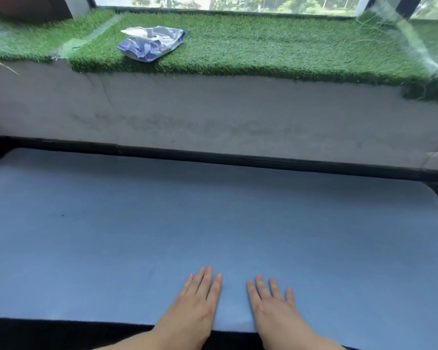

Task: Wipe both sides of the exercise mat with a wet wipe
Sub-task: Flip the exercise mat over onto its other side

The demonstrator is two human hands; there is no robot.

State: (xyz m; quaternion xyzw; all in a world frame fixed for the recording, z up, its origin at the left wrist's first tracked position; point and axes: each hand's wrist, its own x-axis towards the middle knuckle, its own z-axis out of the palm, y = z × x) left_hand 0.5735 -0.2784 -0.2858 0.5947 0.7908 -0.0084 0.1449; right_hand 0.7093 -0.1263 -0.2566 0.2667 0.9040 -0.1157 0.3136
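A blue exercise mat point(162, 236) lies flat on a dark floor, its long axis running left to right across the view, and its left end runs out of view. Both hands rest palm-down on its near edge, side by side but not touching. The left hand point(195, 306) has its fingers straight and close together, pointing forward across the mat's short width. The right hand point(273, 306), just to its right, has its fingers straight and slightly spread, also pointing forward. Neither hand holds anything.

Beyond the fingertips, the mat's far long edge sits just short of a black skirting strip point(238, 157) at the foot of a grey ledge wall point(213, 114). On top of that ledge, well ahead of the hands and off to the left of the left hand, a crumpled wet wipe packet point(151, 44) lies on artificial grass point(276, 44), its flap open. A window point(238, 2) runs behind the grass.
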